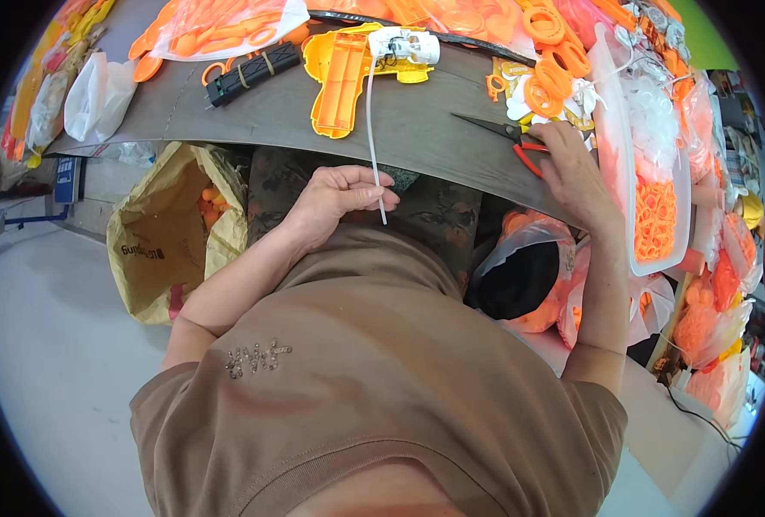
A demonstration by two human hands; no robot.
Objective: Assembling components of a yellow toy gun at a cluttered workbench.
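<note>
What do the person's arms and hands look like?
The left hand and right hand are both ungloved. The forearms are bare too. The plain brown sleeves are short and loose, and match the rest of the shirt.

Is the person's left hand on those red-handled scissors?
No, the left hand is at the lower part of the thin white tube, while the right hand is at the red-handled scissors.

Rel. to yellow shell (335, 84): bare tabletop (430, 129) just R, free up to pliers (496, 128) + R hand (569, 164); clear tub (612, 108) blocks far R. Blk bar (253, 75) obstructs L; orange pcs (477, 19) wall off behind; wht tube (370, 125) crosses gap in front.
</note>
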